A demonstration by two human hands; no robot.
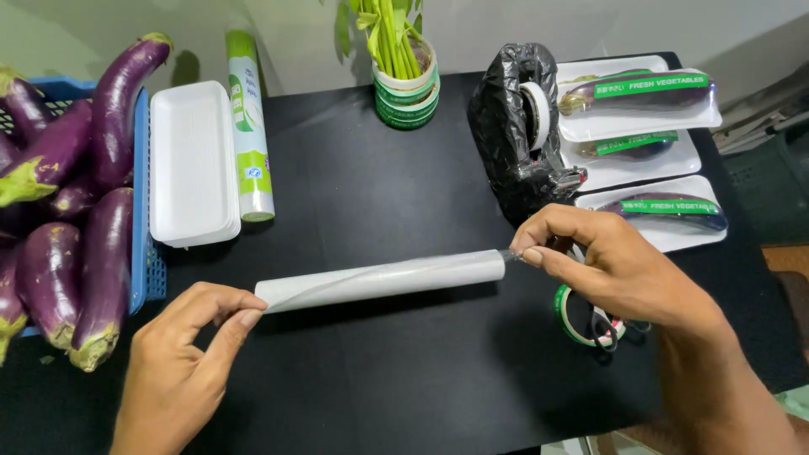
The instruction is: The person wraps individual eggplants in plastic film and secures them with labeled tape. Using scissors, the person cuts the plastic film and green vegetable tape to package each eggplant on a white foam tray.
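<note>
You hold the cling-film roll (381,280) level by its two ends.
Left hand (181,371) pinches its 9 o'clock end; right hand (602,265) pinches the 3 o'clock end, keeping the film free.

blue basket (141,253) of purple eggplants (105,270) left | white foam trays (192,160) beside boxed wrap roll (249,126) | tape dispenser (527,135) | three wrapped eggplant trays (640,97) right | green tape roll (573,318)

Likely produce-packing table, eggplants (105,253), foam trays (192,164), tape dispenser (527,135)
</note>
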